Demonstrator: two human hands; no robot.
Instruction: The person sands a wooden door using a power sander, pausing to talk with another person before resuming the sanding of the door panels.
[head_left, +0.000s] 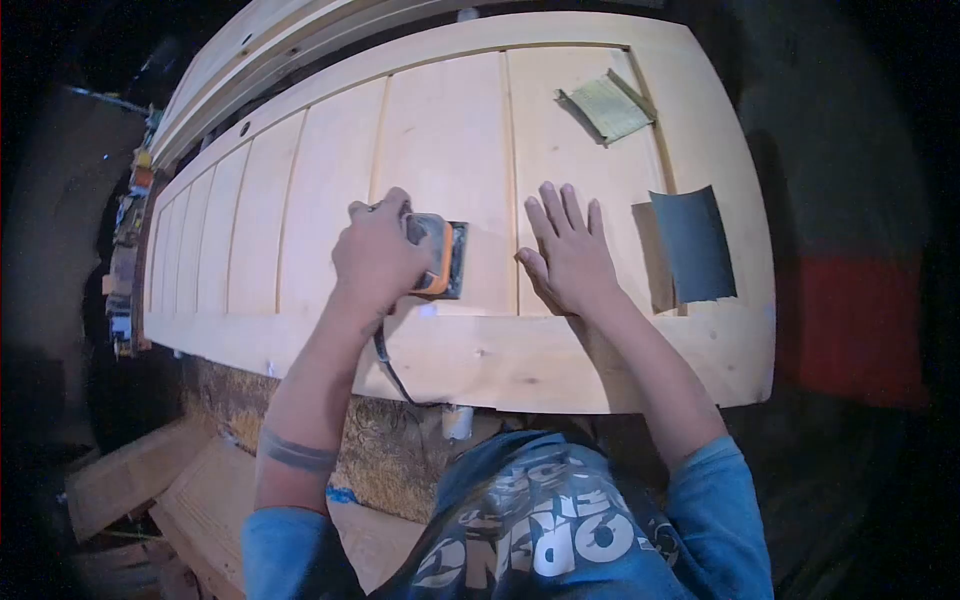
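Note:
My left hand [374,252] is wrapped round an orange and black electric sander [434,256], its pad on the face of a pale wooden panelled door [540,362]. A dark cord [394,374] runs from the sander over the door's near edge. My right hand [574,258] lies flat on the wood to the right of the sander, fingers stretched out and holding nothing. Right of this hand lies a curved dark grey sheet of sandpaper [693,245]. Farther back rests a yellowish-green sheet with curled edges [612,108].
Another wooden door or frame [215,62] lies beyond the far edge. White supports [457,421] show beneath the near edge. Wooden panels [205,500] lean low at the left, and assorted items [125,270] line the left side. A red patch [860,330] shows at the right.

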